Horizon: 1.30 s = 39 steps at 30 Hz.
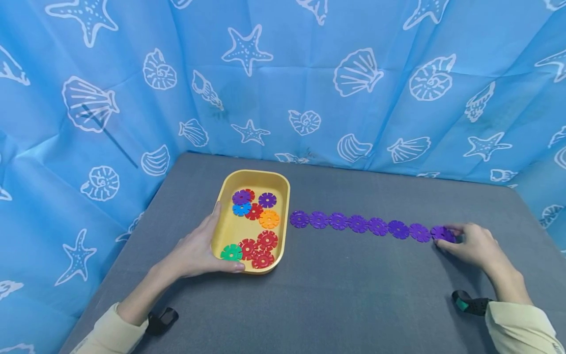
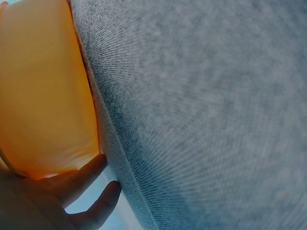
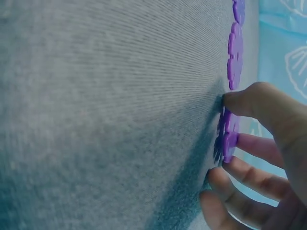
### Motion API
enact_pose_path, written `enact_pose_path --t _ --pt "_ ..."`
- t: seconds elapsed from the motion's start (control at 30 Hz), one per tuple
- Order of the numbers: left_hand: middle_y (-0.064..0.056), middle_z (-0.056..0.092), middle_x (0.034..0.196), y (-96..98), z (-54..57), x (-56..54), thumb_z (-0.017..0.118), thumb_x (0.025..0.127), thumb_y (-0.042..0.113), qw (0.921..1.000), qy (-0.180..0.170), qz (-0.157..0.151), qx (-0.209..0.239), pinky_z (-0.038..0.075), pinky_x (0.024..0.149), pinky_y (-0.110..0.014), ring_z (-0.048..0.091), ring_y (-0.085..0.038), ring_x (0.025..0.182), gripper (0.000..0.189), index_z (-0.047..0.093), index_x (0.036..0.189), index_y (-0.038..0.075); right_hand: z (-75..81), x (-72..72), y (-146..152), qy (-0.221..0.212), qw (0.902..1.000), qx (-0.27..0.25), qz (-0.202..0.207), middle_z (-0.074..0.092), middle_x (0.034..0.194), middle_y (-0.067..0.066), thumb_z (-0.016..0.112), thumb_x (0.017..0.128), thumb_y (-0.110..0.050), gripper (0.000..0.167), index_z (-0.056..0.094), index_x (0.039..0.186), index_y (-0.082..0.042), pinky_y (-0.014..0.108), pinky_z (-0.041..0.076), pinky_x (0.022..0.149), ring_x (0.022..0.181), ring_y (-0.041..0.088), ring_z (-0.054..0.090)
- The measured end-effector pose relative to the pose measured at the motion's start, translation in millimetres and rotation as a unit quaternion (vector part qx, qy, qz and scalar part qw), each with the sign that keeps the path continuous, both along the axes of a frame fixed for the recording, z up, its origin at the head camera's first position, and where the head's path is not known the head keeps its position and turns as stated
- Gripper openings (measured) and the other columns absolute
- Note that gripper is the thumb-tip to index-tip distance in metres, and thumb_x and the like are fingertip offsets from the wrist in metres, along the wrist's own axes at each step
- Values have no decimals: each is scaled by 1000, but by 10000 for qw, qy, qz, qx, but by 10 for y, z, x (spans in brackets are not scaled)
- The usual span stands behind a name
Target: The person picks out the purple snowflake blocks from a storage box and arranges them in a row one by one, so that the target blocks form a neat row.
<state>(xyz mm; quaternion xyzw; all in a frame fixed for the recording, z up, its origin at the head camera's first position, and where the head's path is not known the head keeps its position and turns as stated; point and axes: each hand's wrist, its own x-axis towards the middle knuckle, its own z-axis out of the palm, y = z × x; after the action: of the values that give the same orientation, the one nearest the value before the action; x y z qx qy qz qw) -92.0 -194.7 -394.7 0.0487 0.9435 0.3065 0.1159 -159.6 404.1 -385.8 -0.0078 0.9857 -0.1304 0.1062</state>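
My left hand (image 1: pixel 197 253) holds a yellow tray (image 1: pixel 238 229) at its left side, thumb along the near rim and fingers at the outer wall. Inside lie notched plastic discs: several red ones (image 1: pixel 262 259), a green disc (image 1: pixel 231 252), a blue disc (image 1: pixel 241 209), an orange disc (image 1: pixel 269 219) and purple ones (image 1: pixel 267 200). A row of linked purple discs (image 1: pixel 358 223) runs rightward from the tray across the table. At its right end, my right hand (image 1: pixel 475 246) pinches the last purple disc (image 3: pixel 231 139) between thumb and fingers, just above the cloth.
Grey cloth covers the table (image 1: pixel 353 305). A blue curtain (image 1: pixel 274 88) with white shell and starfish prints hangs behind it and along both sides. Dark wrist-worn devices show below the left wrist (image 1: pixel 161 321) and the right wrist (image 1: pixel 470 302).
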Motion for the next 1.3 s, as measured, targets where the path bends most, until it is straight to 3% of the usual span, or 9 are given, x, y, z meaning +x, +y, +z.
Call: enact_pose_path --t 0.13,0.23,0.3,0.57,0.93,1.3 --pt "-14 22 169 7 7 3 85 59 74 10000 21 18 3 51 98 -62 50 -37 133 148 -10 164 31 -32 -14 39 59 9999 -53 152 62 112 42 73 92 -30 62 57 128 18 45 47 65 87 45 59" --pt "-15 21 169 8 12 5 85 60 74 10000 -15 21 -7 51 98 -62 49 -38 135 148 -10 165 30 -59 -18 41 53 9996 -103 248 61 99 33 71 93 -27 60 55 130 19 33 36 60 70 25 48" --pt "-16 20 169 7 19 4 85 61 74 10000 -50 18 -6 51 98 -63 47 -39 136 147 -10 165 28 -68 -17 36 51 9994 -134 308 58 94 26 70 94 -25 60 53 131 19 32 32 59 65 19 41" --pt "-17 19 169 2 44 10 83 63 74 9999 -156 23 -68 50 100 -64 45 -42 139 147 -10 165 26 -62 -8 18 123 9990 -86 412 58 96 27 68 97 -25 60 51 133 19 32 33 61 71 21 42" --pt "-17 19 170 2 38 15 83 63 74 9999 -73 13 -70 51 99 -62 46 -41 138 146 -9 165 25 -110 -10 20 160 9992 -131 335 51 85 15 65 99 -35 65 52 133 18 32 31 61 68 19 38" --pt "-16 17 170 10 36 18 83 62 75 9999 -42 8 -97 50 101 -64 43 -43 142 146 -8 165 24 -128 8 5 188 9992 -165 312 37 72 0 66 99 -33 64 51 134 18 31 28 58 63 15 36"
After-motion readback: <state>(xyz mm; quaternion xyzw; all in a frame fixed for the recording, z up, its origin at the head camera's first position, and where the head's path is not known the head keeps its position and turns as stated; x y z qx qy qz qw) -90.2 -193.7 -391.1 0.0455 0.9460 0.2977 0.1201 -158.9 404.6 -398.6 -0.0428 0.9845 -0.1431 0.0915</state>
